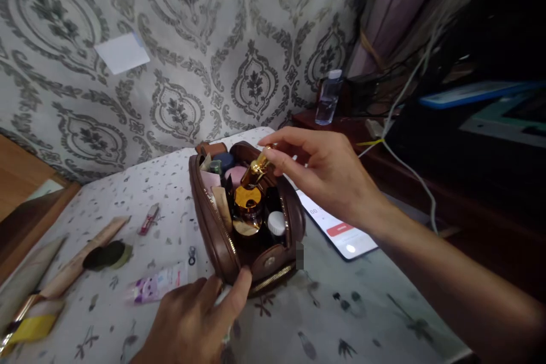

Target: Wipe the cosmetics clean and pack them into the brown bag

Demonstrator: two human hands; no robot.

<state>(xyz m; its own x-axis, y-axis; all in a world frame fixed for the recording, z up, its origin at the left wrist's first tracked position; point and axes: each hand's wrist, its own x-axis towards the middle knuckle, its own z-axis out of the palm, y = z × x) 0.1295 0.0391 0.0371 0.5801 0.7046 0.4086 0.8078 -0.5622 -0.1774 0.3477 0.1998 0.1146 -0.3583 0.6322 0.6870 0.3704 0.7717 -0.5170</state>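
A brown leather cosmetic bag stands unzipped on the patterned cloth, its zip teeth gold. Above its opening, my right hand pinches a small, shiny gold-topped bottle between thumb and fingers. The bottle is tilted, its lower end over the bag's contents. At the bag's near left corner, my left hand grips the edge, thumb along the rim and fingers partly hidden outside. Inside are a jar with a gold lid, a white cap, a pink round item and a dark blue lid.
Left of the bag lie a purple-and-white tube, a small pink tube, a dark green round item and a long beige tube. A lit phone lies right, beneath my right forearm. A clear bottle stands behind.
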